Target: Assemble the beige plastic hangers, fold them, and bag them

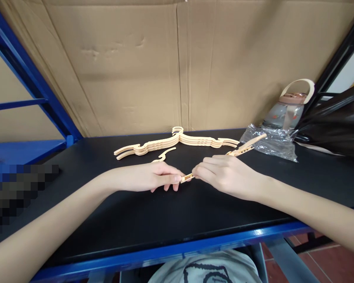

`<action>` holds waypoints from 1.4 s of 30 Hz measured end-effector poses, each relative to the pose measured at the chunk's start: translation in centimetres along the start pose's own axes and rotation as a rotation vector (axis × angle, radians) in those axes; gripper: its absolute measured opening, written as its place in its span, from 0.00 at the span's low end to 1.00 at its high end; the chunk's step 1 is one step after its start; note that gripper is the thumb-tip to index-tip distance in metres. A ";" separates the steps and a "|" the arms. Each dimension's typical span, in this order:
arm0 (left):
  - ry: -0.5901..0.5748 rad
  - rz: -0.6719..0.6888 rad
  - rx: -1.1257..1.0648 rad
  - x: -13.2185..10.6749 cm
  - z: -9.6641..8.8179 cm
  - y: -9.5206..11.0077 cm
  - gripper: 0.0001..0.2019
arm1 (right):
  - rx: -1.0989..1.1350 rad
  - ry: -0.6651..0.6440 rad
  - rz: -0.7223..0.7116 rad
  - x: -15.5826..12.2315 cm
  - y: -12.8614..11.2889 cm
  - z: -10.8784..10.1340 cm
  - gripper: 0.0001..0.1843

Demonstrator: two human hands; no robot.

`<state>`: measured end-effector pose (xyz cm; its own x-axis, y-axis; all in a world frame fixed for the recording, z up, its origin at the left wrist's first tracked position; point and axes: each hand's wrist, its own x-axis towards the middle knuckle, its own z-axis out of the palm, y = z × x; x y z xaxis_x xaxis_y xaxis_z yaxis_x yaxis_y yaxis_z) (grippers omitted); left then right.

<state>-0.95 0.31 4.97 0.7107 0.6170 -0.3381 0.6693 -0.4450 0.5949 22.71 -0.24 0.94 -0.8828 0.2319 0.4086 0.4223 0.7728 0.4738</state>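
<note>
A cream plastic clothes hanger (187, 177) is held between my two hands, above the black tabletop. My left hand (161, 177) pinches its near end with thumb and fingers; a curved hook-like piece shows just above that hand. My right hand (224, 173) is wrapped over the middle of the hanger, hiding much of it. One slotted arm of it (244, 149) sticks out beyond my right knuckles, slanting up to the right. Behind my hands lies a stack of several matching hangers (194, 140), spread wide with their hooks toward the back.
At the back right, a bottle with a brown lid and loop handle (286, 110) stands behind crumpled clear plastic wrap (271, 139). A black bag (336, 118) sits at the far right. Cardboard (120, 70) lines the back, and a blue frame edge (177, 251) runs along the table's front.
</note>
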 end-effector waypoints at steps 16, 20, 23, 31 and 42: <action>-0.001 0.015 0.052 -0.1 0.2 0.2 0.16 | -0.132 0.190 -0.118 -0.1 0.0 0.1 0.15; -0.022 0.021 0.056 -0.2 0.3 0.2 0.16 | -0.168 0.211 -0.145 -0.1 -0.3 0.0 0.14; 0.000 0.009 0.109 -0.2 0.4 0.4 0.15 | -0.192 0.224 -0.147 -0.1 -0.4 -0.1 0.14; 0.139 0.059 0.349 0.1 1.0 0.3 0.11 | -0.242 0.207 -0.145 -0.3 -0.1 0.2 0.15; 0.244 0.057 0.607 0.2 1.5 0.3 0.10 | -0.255 0.198 -0.143 -0.2 -0.3 0.2 0.13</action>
<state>-0.25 -0.66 3.96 0.7271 0.6791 -0.1004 0.6859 -0.7247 0.0656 22.73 -0.43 0.58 -0.8900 -0.0062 0.4560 0.3577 0.6107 0.7065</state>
